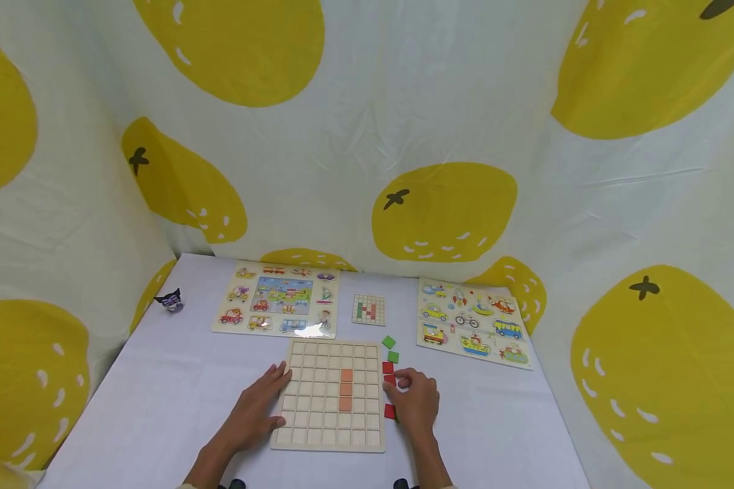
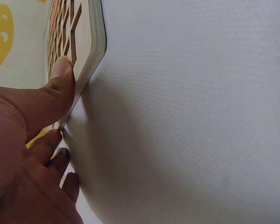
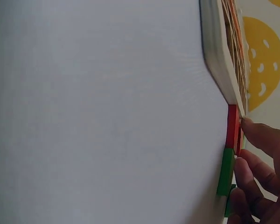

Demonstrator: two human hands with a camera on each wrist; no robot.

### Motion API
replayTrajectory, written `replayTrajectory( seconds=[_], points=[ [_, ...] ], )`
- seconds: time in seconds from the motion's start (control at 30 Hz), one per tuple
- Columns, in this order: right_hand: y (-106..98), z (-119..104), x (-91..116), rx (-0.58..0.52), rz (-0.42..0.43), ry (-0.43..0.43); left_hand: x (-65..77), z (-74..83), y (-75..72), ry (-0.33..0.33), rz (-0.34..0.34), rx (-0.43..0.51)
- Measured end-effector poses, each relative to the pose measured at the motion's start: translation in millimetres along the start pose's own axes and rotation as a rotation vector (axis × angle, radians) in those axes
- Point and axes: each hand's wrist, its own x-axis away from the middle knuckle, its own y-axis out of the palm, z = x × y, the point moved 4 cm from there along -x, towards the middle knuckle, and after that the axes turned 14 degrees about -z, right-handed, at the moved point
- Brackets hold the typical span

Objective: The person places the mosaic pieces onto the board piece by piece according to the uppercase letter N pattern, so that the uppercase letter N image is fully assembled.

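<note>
At the back, a pale curtain (image 1: 342, 149) with big yellow fruits printed on; before it, a white-covered table (image 1: 495, 421); in its near middle, lying flat, a wooden grid board (image 1: 318, 406), with three orange tiles (image 1: 346, 389) set in one column; behind, to the left, a picture puzzle board (image 1: 279, 316), and to the right, a second picture puzzle (image 1: 483, 329); at the left edge of the grid, the left hand (image 1: 253, 407), fingers relaxed and a little apart, thumb resting on the rim; just past the right edge, the right hand (image 1: 417, 401), thumb and forefinger together in a pinch on one red tile (image 1: 389, 379), other fingers bent, partly hidden; between the two puzzles, a small pattern card (image 1: 369, 310); at far left, a small dark object (image 1: 170, 300), of kind impossible to tell; smallest, beside the right rim, two other red tiles (image 1: 390, 411) and some green tiles (image 1: 393, 357), the pinched tile in the same line with them; by appearance, light, stiff, not fragile, perhaps a bit slippery on the smooth face; better to take by two opposite edges, with fingertips only; for the board, seemingly rigid, better by the outer rim.
</note>
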Motion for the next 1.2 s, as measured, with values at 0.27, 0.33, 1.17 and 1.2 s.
replayTrajectory(
  seconds=[0.27, 0.33, 1.17, 1.2],
  points=[
    [-3, -3, 1, 0.02, -0.01, 0.003, -2.1, -1.5, 1.9, -0.02, -0.038, -0.009],
    [-4, -3, 1, 0.028, -0.02, 0.005, -2.2, -1.8, 2.2, -0.023, -0.041, -0.008],
    [-19, -5, 11, 0.05, -0.084, -0.03, -4.7, -5.5, 1.5, -0.025, -0.059, 0.005],
    [-19, -5, 12, 0.046, -0.087, -0.018, -4.8, -5.1, 1.1, -0.026, -0.06, 0.006]
  ],
)
